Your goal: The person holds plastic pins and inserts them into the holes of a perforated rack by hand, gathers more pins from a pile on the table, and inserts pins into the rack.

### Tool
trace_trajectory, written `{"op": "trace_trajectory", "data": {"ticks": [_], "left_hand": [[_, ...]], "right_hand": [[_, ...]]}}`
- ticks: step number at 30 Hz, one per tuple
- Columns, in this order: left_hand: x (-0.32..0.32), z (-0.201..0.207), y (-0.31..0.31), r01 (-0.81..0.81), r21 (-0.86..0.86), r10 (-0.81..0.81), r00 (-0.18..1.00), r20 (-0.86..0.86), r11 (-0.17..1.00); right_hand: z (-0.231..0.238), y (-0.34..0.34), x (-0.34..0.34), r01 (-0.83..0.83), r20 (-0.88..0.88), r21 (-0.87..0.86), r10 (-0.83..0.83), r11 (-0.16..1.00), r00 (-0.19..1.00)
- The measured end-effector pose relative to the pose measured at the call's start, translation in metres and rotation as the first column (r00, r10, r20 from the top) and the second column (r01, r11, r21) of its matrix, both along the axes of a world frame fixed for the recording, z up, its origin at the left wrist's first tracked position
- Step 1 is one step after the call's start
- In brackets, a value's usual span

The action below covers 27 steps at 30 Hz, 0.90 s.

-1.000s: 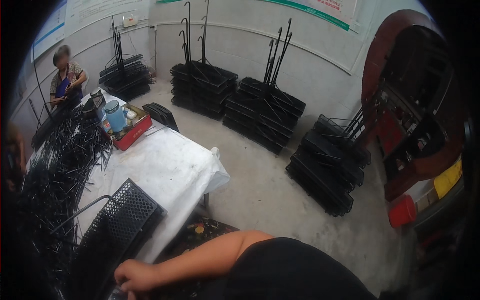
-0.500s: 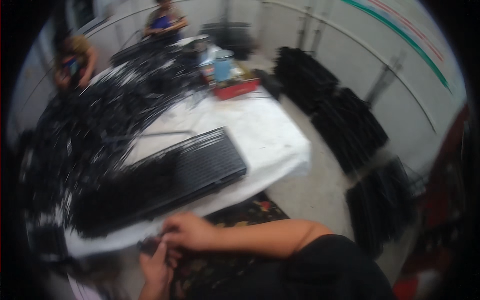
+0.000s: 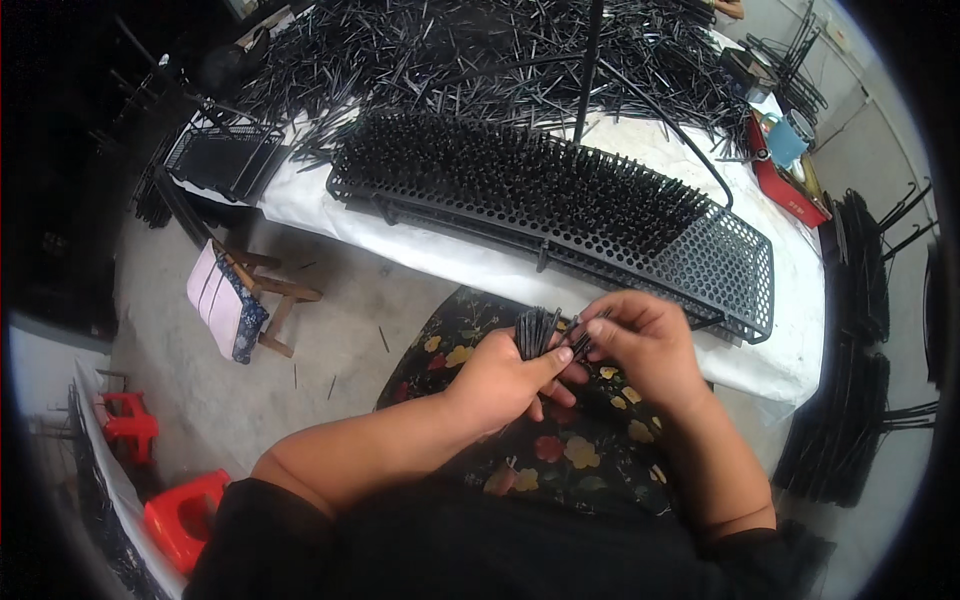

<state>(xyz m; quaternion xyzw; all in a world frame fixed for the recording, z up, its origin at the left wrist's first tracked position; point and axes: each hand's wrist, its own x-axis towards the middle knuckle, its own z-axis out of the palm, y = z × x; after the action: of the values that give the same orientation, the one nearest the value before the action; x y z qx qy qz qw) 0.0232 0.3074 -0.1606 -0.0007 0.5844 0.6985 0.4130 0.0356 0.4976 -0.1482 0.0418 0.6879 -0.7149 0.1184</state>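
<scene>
In front of my lap, my left hand (image 3: pixel 505 378) is closed round a bundle of thin black sticks (image 3: pixel 535 333), whose tops fan out above the fingers. My right hand (image 3: pixel 652 350) meets it from the right, its thumb and fingers pinching a few of the same kind of stick beside the bundle. Beyond both hands, on the table, lies a long black perforated rack (image 3: pixel 745 268). Many short black sticks (image 3: pixel 530 190) stand upright in its holes, while the right end shows bare holes. Neither hand touches the rack.
A large heap of loose black sticks (image 3: pixel 430 45) covers the back of the white-covered table (image 3: pixel 440 262). A smaller black rack (image 3: pixel 235 160) sits at left, a red box (image 3: pixel 785 190) at right. Stools (image 3: pixel 180 520) stand on the floor at left; dark bundles (image 3: pixel 840 420) stand along the right wall.
My view has swung left and sharpened from a blur. The rack now lies straight ahead, and my hands appear nearer the middle, still close together. The two people at the back have mostly left view.
</scene>
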Motion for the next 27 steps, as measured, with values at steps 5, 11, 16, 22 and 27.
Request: {"op": "trace_trajectory", "data": {"ticks": [5, 11, 16, 22, 27], "left_hand": [[-0.008, -0.014, -0.004, -0.045, -0.041, 0.049, 0.995, 0.083, 0.998], [-0.014, -0.019, 0.001, -0.023, -0.057, 0.026, 0.998, 0.056, 0.998], [-0.020, -0.022, 0.002, -0.023, -0.035, 0.026, 0.997, 0.077, 0.999], [-0.027, -0.025, 0.000, -0.025, -0.015, 0.027, 0.995, 0.100, 1.000], [-0.032, -0.025, -0.004, -0.028, 0.012, 0.026, 0.992, 0.125, 1.000]], "right_hand": [[0.001, 0.017, -0.031, 0.460, -0.505, -0.016, -0.404, 0.888, 0.762], [-0.010, 0.012, -0.041, 0.629, -0.770, 0.344, -0.174, 0.697, 0.614], [-0.001, 0.007, -0.052, 0.573, -0.795, 0.485, 0.059, 0.660, 0.604], [0.006, 0.012, -0.067, 0.602, -0.798, 0.595, 0.299, 0.533, 0.523], [0.006, 0.016, -0.063, 0.587, -0.747, 0.663, 0.365, 0.465, 0.555]]}}
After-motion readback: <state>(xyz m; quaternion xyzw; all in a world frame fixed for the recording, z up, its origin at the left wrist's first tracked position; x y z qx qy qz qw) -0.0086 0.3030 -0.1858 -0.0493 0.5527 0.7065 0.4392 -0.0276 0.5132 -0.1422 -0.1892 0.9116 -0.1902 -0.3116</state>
